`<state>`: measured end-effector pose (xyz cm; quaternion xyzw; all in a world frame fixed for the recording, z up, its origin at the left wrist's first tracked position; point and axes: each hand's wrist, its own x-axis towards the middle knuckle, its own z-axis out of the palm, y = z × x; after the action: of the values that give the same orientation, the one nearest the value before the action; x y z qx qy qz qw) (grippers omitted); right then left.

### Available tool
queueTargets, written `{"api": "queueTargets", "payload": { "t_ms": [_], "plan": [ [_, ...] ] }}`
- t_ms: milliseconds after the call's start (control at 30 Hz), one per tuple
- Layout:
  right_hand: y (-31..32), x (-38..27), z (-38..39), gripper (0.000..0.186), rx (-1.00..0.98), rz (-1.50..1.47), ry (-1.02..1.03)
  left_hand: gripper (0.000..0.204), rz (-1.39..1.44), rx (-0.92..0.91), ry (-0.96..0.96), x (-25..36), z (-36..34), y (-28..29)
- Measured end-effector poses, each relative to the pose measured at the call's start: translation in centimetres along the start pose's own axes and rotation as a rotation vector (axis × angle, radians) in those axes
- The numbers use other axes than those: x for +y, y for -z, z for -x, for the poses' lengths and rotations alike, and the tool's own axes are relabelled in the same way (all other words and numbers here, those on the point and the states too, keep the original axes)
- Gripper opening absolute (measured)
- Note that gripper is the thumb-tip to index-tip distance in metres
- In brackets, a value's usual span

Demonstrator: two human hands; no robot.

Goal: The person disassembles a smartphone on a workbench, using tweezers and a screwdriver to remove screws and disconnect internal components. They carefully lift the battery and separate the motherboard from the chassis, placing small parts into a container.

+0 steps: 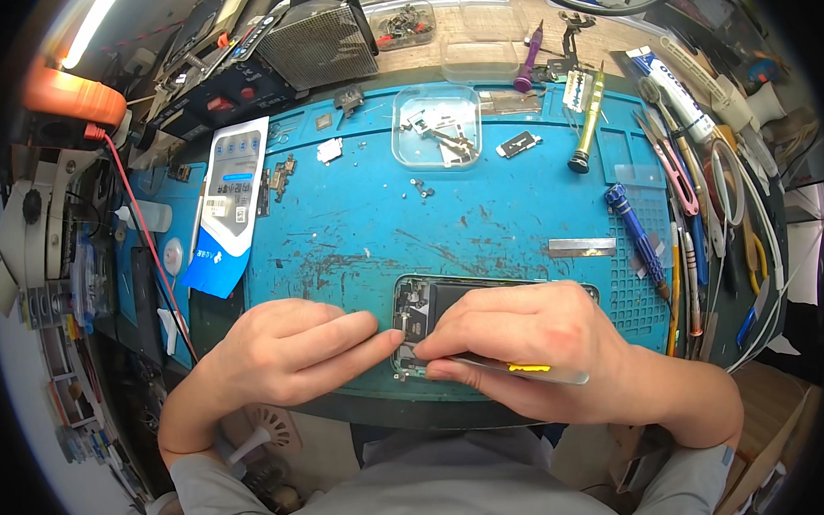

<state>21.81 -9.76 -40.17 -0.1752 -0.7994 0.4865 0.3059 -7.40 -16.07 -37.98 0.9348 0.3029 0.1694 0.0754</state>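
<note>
An opened phone [447, 300] lies on the blue work mat [322, 227] near its front edge, its dark interior and small metal parts exposed. My right hand [531, 343] is over the phone, closed on metal tweezers [567, 374] with a yellow mark; their tips are mostly hidden at the phone's left end. My left hand [304, 349] has its fingers together and bent, a fingertip touching that same end of the phone. Whatever else it may hold is hidden.
A plastic parts box [435, 128], a packet [223, 205], a metal strip [580, 247] and a blue screwdriver [635, 233] lie on the mat. An equipment box [222, 101] stands back left, an orange lamp [77, 96] at left; several hand tools [678, 167] and cables crowd the right.
</note>
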Motion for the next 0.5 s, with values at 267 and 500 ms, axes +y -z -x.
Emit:
{"api": "queueTargets", "payload": {
  "t_ms": [267,500],
  "plan": [
    [-0.1,0.2,0.1,0.012,0.000,-0.022,-0.012,0.043,-0.138,0.014,-0.086,0.3,0.1,0.2],
    [-0.1,0.1,0.2,0.012,0.016,-0.041,-0.022,0.038,-0.029,0.078,-0.060,-0.6,0.9,0.0]
  ]
}}
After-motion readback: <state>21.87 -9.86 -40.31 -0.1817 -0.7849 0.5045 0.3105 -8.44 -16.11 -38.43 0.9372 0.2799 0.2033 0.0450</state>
